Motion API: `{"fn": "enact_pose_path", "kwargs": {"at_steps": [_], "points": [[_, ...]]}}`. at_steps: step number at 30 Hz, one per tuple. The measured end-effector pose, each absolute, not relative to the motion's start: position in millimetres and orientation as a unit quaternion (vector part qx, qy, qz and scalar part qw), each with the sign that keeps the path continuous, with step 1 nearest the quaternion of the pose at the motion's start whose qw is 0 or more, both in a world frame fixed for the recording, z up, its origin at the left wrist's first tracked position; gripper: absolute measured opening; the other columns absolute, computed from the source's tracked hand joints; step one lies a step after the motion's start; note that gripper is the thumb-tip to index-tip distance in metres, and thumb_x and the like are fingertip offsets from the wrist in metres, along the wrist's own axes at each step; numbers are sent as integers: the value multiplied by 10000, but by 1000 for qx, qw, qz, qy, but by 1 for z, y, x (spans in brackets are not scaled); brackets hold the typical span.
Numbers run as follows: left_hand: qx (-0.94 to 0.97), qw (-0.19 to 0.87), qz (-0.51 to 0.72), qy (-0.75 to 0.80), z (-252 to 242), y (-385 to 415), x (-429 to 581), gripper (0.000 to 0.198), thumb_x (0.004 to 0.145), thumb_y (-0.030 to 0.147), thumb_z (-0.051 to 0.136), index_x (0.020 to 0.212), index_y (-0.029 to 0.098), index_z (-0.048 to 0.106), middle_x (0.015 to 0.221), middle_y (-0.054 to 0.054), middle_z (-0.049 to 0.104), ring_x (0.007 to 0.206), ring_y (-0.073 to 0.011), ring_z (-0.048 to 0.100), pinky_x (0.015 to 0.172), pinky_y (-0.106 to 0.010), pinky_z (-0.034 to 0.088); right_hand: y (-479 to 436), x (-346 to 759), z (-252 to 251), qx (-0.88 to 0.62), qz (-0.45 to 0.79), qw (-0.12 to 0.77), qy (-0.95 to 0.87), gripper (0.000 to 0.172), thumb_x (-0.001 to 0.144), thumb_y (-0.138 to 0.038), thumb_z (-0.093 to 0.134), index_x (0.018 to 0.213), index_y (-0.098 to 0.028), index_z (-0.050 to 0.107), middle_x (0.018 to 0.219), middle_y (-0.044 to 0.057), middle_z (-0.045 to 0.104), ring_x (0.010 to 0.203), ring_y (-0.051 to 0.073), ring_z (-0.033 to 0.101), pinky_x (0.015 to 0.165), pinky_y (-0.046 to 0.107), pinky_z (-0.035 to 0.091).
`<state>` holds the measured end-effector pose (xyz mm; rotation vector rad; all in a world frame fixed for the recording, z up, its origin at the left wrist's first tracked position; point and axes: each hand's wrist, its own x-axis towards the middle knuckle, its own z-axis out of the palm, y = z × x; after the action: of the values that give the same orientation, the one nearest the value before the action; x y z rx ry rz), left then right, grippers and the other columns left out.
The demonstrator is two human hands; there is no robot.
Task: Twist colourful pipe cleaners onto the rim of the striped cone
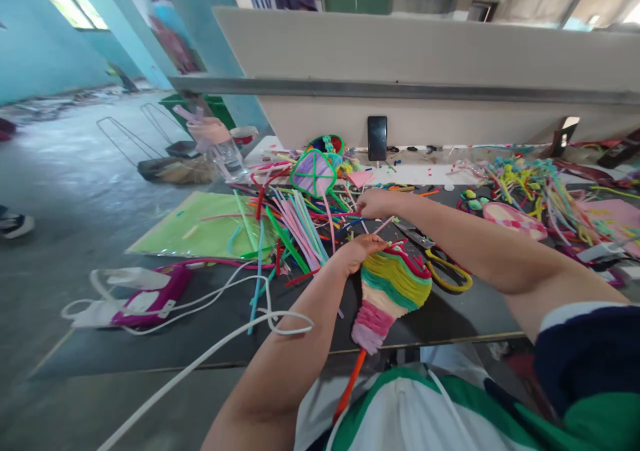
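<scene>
Steadying striped piece, lower centre of frame [395, 281]: left hand [366, 250] grasping it, likely against shifting. Right hand [376, 204] at stems [296, 223], grip unclear.

Left forearm [303, 334] and right forearm [465, 238] angle inward, left grip [366, 249] pinched, right grip [376, 202] curled farther out

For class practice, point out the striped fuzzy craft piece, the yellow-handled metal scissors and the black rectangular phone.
Striped fuzzy craft piece [391, 288], head view: teal band.
Yellow-handled metal scissors [431, 256], head view: handle.
Black rectangular phone [377, 139], head view: screen.
</scene>
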<state>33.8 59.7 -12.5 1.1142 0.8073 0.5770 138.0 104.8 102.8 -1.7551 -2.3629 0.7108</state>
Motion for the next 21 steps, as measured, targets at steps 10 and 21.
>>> {"fn": "enact_pose_path", "kwargs": {"at_steps": [10,21], "points": [[424,766,320,362,-3,73,18,252,632,272,780,760,129,617,657,-31,670,620,-160,638,644,-288,486,-6,254,96,-589,412,223,-659,277,766,-285,530,996,-170,633,629,-21,564,481,79,449,451,195,332],[405,797,347,285,10,74,7,299,719,182,727,998,124,636,858,-80,719,752,-184,692,753,-301,535,-64,284,46,-588,495,335,-545,370,768,-415,571,1042,-166,584,594,-29,491,460,83,419,459,222,326]]}}
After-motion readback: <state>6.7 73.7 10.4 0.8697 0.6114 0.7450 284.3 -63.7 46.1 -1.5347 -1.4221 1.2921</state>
